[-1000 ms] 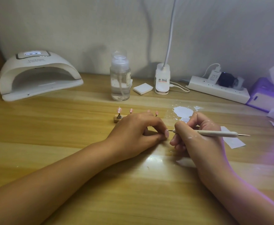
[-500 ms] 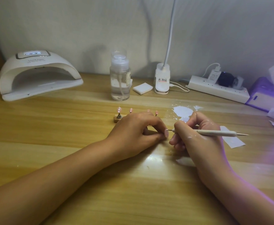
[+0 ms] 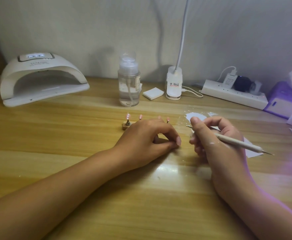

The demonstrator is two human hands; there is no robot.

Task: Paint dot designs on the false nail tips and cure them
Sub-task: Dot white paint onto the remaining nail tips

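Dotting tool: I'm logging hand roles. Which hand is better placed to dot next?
Right: the right hand grips the dotting tool; the left hand, without a tool, rests by the nail tips.

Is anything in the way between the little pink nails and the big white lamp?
No, nothing visible. Only bare table lies between the nail tips and the lamp; the bottle stands behind them, off that path.
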